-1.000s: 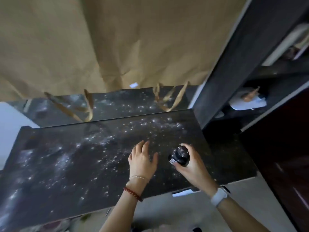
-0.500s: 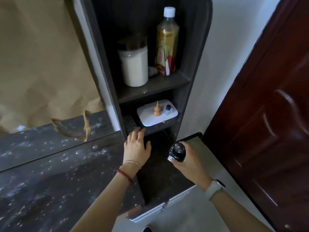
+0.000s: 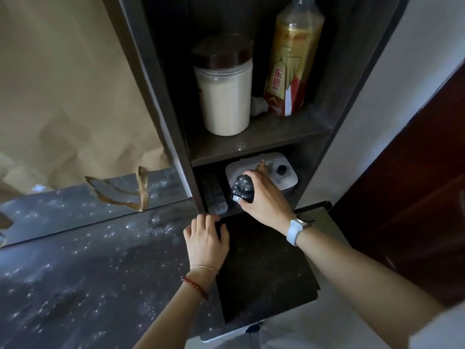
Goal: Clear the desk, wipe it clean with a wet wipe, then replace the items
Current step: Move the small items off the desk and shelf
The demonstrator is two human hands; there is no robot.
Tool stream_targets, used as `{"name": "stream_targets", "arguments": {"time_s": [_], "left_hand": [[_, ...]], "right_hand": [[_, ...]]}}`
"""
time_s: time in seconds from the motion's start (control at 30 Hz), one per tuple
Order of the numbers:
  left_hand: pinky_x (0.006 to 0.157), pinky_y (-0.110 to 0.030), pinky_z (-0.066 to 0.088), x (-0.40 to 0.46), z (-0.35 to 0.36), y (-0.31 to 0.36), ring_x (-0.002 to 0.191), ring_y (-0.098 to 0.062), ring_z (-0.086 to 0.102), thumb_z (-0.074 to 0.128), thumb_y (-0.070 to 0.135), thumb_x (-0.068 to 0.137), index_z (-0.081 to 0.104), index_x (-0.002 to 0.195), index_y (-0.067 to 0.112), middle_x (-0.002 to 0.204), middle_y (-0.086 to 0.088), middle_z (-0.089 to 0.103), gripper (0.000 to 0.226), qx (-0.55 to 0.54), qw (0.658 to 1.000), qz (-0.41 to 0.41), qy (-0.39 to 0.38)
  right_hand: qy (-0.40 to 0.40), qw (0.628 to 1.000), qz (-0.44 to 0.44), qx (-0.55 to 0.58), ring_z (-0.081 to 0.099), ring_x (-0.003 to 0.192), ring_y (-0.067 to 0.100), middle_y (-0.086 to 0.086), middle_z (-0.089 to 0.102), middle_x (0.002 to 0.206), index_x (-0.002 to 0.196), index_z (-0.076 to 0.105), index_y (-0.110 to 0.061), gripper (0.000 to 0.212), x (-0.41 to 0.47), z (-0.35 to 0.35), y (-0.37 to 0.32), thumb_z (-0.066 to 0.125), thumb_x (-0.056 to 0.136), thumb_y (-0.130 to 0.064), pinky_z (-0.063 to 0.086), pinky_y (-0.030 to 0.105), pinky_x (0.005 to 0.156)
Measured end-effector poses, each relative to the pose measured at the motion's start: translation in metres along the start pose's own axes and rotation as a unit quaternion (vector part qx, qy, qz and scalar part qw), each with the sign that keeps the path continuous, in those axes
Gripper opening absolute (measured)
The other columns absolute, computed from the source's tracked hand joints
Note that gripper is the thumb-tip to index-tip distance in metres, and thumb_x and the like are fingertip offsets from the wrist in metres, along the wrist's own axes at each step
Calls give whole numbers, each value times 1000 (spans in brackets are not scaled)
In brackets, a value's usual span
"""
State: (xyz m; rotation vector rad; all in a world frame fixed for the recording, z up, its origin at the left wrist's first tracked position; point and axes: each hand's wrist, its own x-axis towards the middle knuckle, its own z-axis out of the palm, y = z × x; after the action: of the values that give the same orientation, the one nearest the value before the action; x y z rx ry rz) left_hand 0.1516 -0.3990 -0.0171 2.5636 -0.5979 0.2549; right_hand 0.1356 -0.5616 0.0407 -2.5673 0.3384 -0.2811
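Right hand [image 3: 266, 195] reaching into the lower compartment of the dark shelf unit [image 3: 261, 139], fingers [image 3: 251, 176] curled round a small black speckled bottle [image 3: 242, 188] with a white label near its base. Bottle held upright or slightly tilted, at the mouth of that compartment, above the front edge of the shelf unit's bottom board; whether its base touches the board cannot be told. Thumb under the bottle near the label, the other fingers wrapped over its far side. White watch band [image 3: 295, 231] on the right wrist.

Left hand [image 3: 206, 241] flat on the table [image 3: 75, 285], just in front of the shelf unit's lower compartment, fingers relaxed and slightly spread, holding nothing, fingertips at the shelf unit's front edge. Red bead bracelet [image 3: 195, 287] and thin gold chain on the left wrist.

Behind the bottle inside the lower compartment, a white box-like device [image 3: 286, 175] with a black knob on top; to the left of the bottle, a dark ridged object [image 3: 214, 195] lying flat. On the upper board of the shelf unit, a cream-filled jar with a dark lid [image 3: 225, 96] and, to its right, a tall bottle with a gold and red label [image 3: 289, 71]. Left of the shelf unit, tan paper [image 3: 63, 84] hanging behind the dark, speckled table.
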Motion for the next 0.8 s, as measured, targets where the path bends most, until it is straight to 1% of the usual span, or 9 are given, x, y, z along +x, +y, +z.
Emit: {"name": "stream_targets", "arguments": {"time_s": [0.1,0.2,0.3,0.37,0.47,0.53,0.6,0.67,0.8], "left_hand": [[67,-39,45,4,-2,-12,72,-30,58,44,35,80,52,83,9,78,-8,56,27,-23,998,-56,30],[75,-41,43,16,-7,-17,83,-33,60,59,22,84,51,95,5,89,-13,60,22,-85,991,-90,48],[77,-39,42,26,-12,-20,76,-30,63,54,22,85,51,94,10,83,-10,65,15,-98,988,-68,94],[79,-37,38,31,-15,-22,71,-32,64,55,19,85,55,93,6,79,-11,68,16,-102,986,-80,105],[84,-34,33,34,-19,-23,79,-31,66,55,17,86,58,110,3,85,-9,72,27,-87,989,-82,86],[82,-34,37,35,-22,-24,71,-27,65,43,26,88,59,116,7,71,-7,70,38,-60,994,-55,79],[79,-36,42,35,-22,-25,63,-25,63,36,29,86,60,117,9,63,-5,65,44,-46,995,-40,80],[78,-37,45,35,-22,-27,60,-23,64,37,28,86,62,114,8,61,-4,65,43,-38,994,-35,92],[78,-38,46,36,-21,-28,59,-22,64,38,28,85,64,111,8,61,-4,66,42,-32,993,-31,105]], "right_hand": [[-34,999,-33,-12,49,117,29,11,52,124,126,41,-13,57,8,12,-7,68,79,-30,46,36,86],[-52,996,-65,-25,47,116,27,12,54,122,127,42,-11,58,18,19,-9,69,78,-28,40,33,90],[-83,992,-84,-45,43,119,27,13,53,124,129,40,-10,60,27,25,-13,68,79,-28,30,28,95],[-112,987,-97,-59,44,119,29,14,53,123,129,40,-10,59,36,29,-17,68,80,-27,26,28,96],[-134,981,-113,-83,47,117,31,16,55,122,126,43,-7,55,50,35,-20,67,81,-24,32,32,95],[-147,977,-122,-97,48,117,31,17,55,124,128,43,-6,55,57,41,-19,67,81,-22,34,32,93],[-166,973,-116,-111,49,117,32,16,52,128,132,41,-7,59,60,49,-18,67,81,-22,35,34,94],[-173,972,-104,-121,48,117,35,15,46,134,136,38,-9,62,60,57,-16,66,81,-22,38,38,96],[-128,974,-102,-154,41,119,37,17,34,139,140,33,-11,64,52,60,-18,62,83,-15,35,39,98]]}}
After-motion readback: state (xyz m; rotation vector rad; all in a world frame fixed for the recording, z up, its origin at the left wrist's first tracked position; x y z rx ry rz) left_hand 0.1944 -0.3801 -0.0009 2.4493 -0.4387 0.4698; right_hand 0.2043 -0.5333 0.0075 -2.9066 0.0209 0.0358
